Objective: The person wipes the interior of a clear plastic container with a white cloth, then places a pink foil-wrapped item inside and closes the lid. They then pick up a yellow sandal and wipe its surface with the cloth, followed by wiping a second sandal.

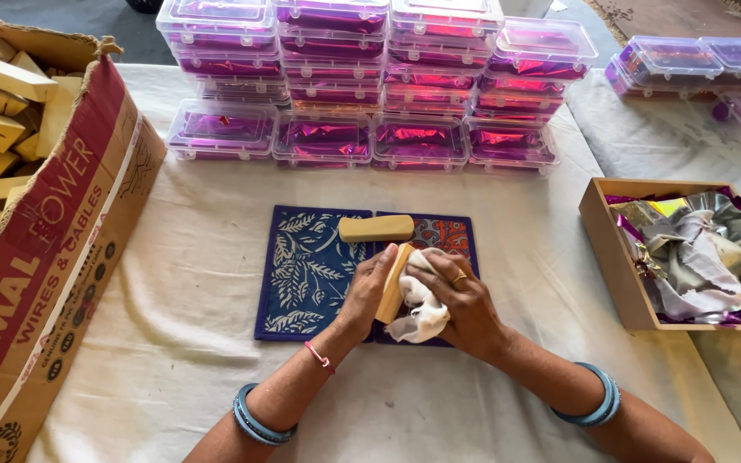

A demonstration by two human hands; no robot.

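Far to the left of the left hand point(369, 291) stands a big cardboard box point(53, 249) of wooden pieces, and stacked clear plastic cases point(370, 81) with purple foil lie beyond both hands on the cloth-covered tabletop point(190, 283). Under the hands lie two patterned blue mats point(306, 266). The left hand grasps a wooden block point(393, 287) on edge while the right hand point(460, 304) presses a white cloth point(422, 309) against it; a second block point(376, 228) lies just beyond.

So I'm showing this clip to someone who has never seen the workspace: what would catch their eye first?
Most likely the stacked clear boxes with shiny purple-pink foil inside, filling the far edge of the table. Next, at the centre, the left hand holds a wooden block while the right hand presses a white cloth to it, over blue patterned mats. A cardboard carton of wooden blocks sits far left.
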